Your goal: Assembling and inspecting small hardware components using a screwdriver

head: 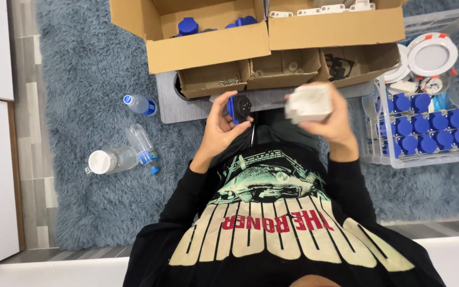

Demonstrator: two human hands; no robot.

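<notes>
Shaggy grey rug (pixel 81 64), plastic bottles (pixel 128 154), cardboard boxes (pixel 208 48), white wire basket (pixel 421 154), grey mat (pixel 187 109)

Even, soft indoor light fills the view — bright, with no hard shadows on the shaggy blue-grey rug (pixel 81 79). The pale grey square plastic block (pixel 309 102) in the right hand (pixel 331 123) smears with motion blur; everything else stays fairly sharp. Straight lines bow slightly toward the edges.

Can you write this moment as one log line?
left hand: holds blue socket part | right hand: holds grey box | cardboard boxes ahead
</notes>
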